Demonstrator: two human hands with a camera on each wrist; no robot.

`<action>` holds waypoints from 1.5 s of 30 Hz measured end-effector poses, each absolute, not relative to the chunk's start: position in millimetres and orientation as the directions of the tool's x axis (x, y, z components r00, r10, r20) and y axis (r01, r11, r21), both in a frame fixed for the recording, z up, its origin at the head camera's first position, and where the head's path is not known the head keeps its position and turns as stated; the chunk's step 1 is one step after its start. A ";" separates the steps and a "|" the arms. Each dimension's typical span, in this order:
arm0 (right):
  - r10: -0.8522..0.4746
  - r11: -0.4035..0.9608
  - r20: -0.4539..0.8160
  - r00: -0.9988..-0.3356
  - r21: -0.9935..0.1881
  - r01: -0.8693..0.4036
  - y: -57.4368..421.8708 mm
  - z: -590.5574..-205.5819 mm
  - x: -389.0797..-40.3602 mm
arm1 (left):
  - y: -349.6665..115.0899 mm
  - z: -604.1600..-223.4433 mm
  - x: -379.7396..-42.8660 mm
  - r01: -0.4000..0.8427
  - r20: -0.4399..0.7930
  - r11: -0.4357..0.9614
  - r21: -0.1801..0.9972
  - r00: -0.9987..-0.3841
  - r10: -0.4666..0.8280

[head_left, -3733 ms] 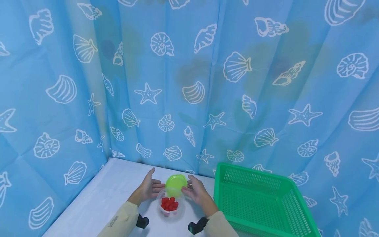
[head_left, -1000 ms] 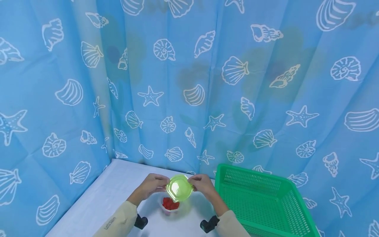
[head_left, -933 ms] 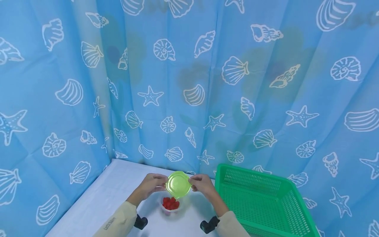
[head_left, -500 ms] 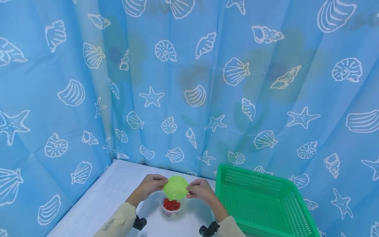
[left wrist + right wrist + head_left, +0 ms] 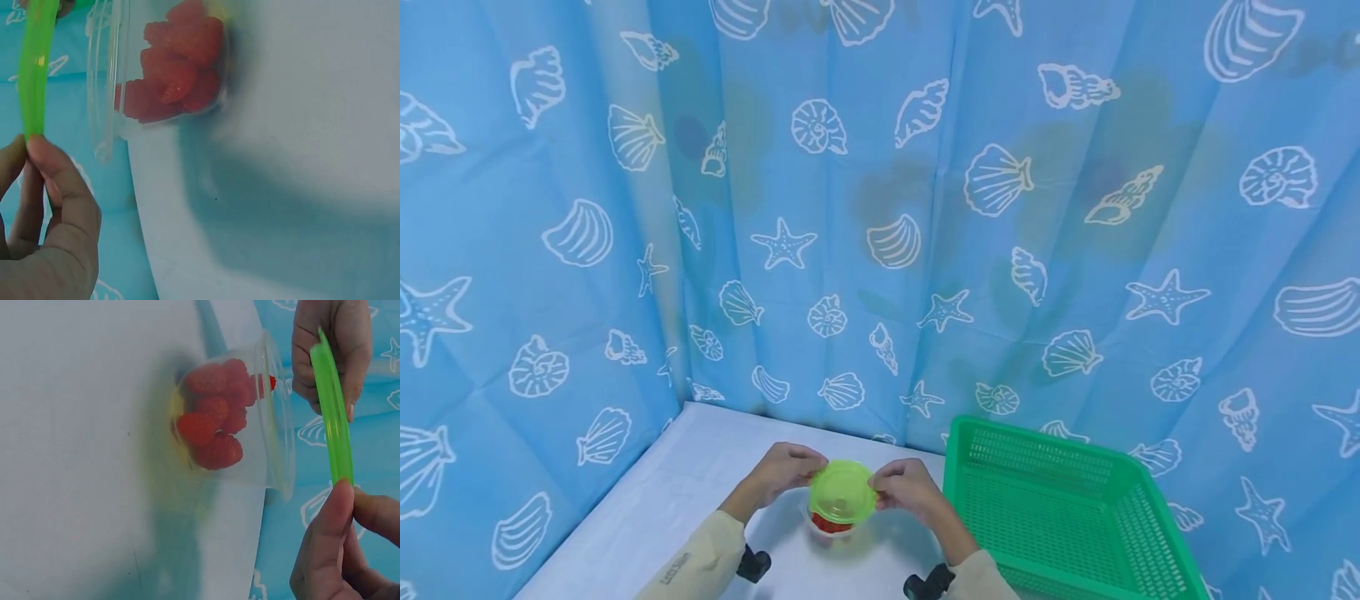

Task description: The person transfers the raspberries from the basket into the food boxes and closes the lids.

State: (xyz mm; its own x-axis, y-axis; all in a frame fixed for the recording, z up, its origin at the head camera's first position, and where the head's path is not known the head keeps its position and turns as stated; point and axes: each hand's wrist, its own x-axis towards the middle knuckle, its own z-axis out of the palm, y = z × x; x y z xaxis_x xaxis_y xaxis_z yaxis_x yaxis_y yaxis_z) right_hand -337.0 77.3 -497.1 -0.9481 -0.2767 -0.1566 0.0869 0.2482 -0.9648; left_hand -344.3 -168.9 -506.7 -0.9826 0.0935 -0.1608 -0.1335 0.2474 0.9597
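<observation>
A round green lid (image 5: pixel 842 490) is pinched at its edges by both hands, just above a clear plastic tub (image 5: pixel 278 425). My left hand (image 5: pixel 782 473) holds the left edge between thumb and fingertips; my right hand (image 5: pixel 910 485) does the same on the right. In both wrist views a gap shows between the lid (image 5: pixel 36 75) and the tub's rim. Inside the tub lie several red raspberries (image 5: pixel 212 412), which the lid partly covers in the head view. The tub stands upright on the white table.
A large green plastic basket (image 5: pixel 1067 517) with perforated walls stands right of the hands. The white tabletop (image 5: pixel 715 450) ends at a blue curtain (image 5: pixel 850 208) with shell prints, behind and to the left. A black wrist camera (image 5: pixel 754 564) sits below the left hand.
The hands first reached open around the tub and lid, then pinched and raised the lid. It has since tilted flatter and come down over the tub, hiding more of the raspberries.
</observation>
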 end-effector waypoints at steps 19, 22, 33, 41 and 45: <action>-0.221 0.297 -0.188 -0.957 -0.948 0.117 68.1 -504.8 -329.7 | -179.7 -510.1 -334.0 -0.268 -0.278 0.201 0.942 -0.960 0.022; -0.221 0.291 -0.184 -0.958 -0.950 0.116 66.7 -508.4 -328.8 | -180.8 -510.7 -333.1 -0.260 -0.265 0.217 0.941 -0.964 -0.003; -0.167 0.302 -0.188 -0.968 -0.944 0.131 63.2 -516.2 -325.1 | -176.9 -517.6 -333.2 -0.203 -0.203 0.268 0.942 -0.979 -0.026; -0.128 0.325 -0.217 -0.968 -0.931 0.166 62.4 -520.2 -324.0 | -174.7 -522.5 -333.9 -0.208 -0.198 0.290 0.934 -0.978 -0.064; -0.126 0.333 -0.232 -0.964 -0.926 0.179 62.1 -521.2 -321.5 | -176.4 -525.1 -333.4 -0.225 -0.208 0.292 0.930 -0.974 -0.088</action>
State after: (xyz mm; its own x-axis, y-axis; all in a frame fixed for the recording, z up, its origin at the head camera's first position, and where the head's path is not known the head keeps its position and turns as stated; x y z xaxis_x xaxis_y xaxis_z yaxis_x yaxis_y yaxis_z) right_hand -321.5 62.1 -521.2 -0.9645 -0.1258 -0.2322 0.1793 0.3334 -0.9256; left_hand -333.4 -176.4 -525.1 -0.9741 -0.0877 -0.2083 -0.2251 0.2917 0.9297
